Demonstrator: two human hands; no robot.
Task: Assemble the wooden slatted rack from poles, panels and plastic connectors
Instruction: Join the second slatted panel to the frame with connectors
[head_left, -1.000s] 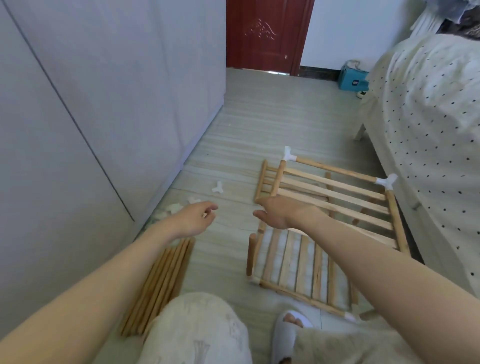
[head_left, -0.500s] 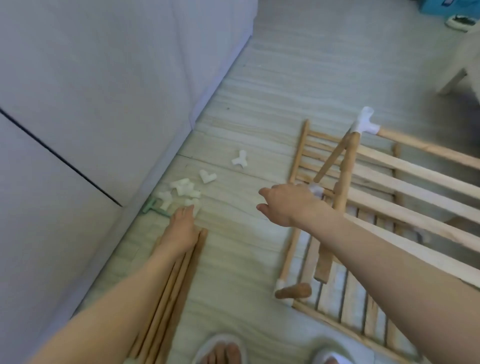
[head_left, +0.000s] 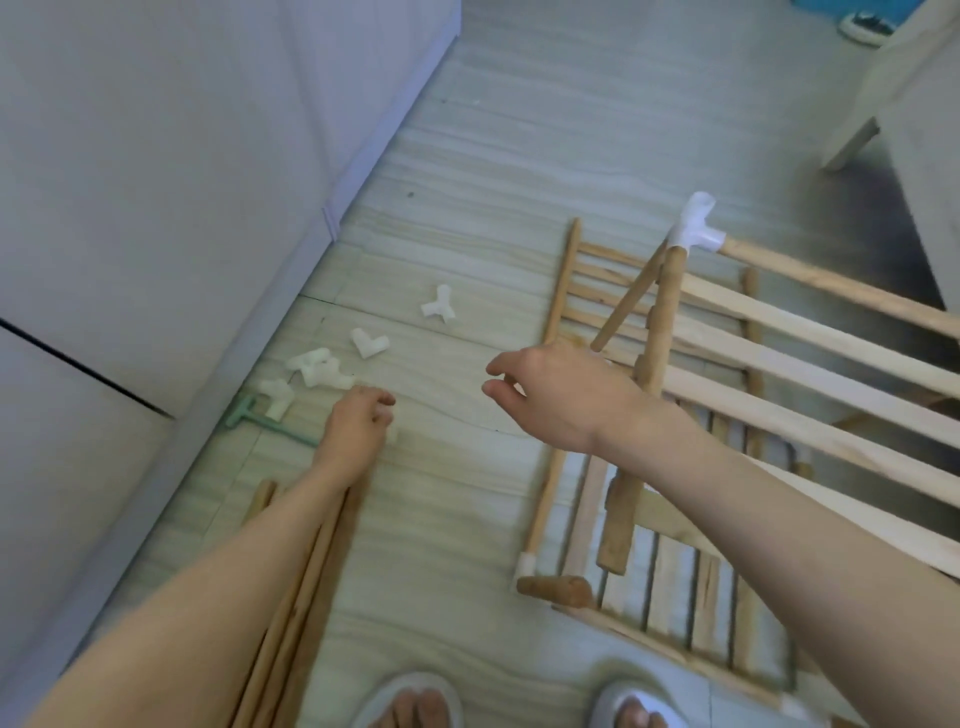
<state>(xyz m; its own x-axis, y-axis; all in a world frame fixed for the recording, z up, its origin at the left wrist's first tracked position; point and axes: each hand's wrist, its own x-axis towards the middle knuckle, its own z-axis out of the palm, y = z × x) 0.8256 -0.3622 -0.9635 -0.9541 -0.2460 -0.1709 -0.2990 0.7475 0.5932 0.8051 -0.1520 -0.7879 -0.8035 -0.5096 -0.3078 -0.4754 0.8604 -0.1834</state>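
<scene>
The partly built slatted rack (head_left: 779, 374) lies on the floor at the right. One of its poles (head_left: 660, 332) stands up with a white connector (head_left: 696, 234) on top. Loose white connectors (head_left: 319, 369) are scattered by the cabinet base, two more (head_left: 369, 343) (head_left: 439, 306) lying farther out. A bundle of spare poles (head_left: 301, 597) lies under my left forearm. My left hand (head_left: 358, 431) is down at the pole ends, fingers curled, with a small white connector piece (head_left: 393, 435) showing at its fingertips. My right hand (head_left: 561, 395) hovers by the rack's left edge, fingers loose, holding nothing.
A white cabinet (head_left: 156, 208) runs along the left. A green T-shaped tool (head_left: 260, 423) lies at its base. A bed leg (head_left: 852, 140) stands at the top right. My slippered feet (head_left: 410, 701) (head_left: 628, 701) are at the bottom edge.
The view has tilted down onto the floor. My left hand reached down to the connector pile, then drew back a little with fingers curled. My right hand stayed hovering by the rack.
</scene>
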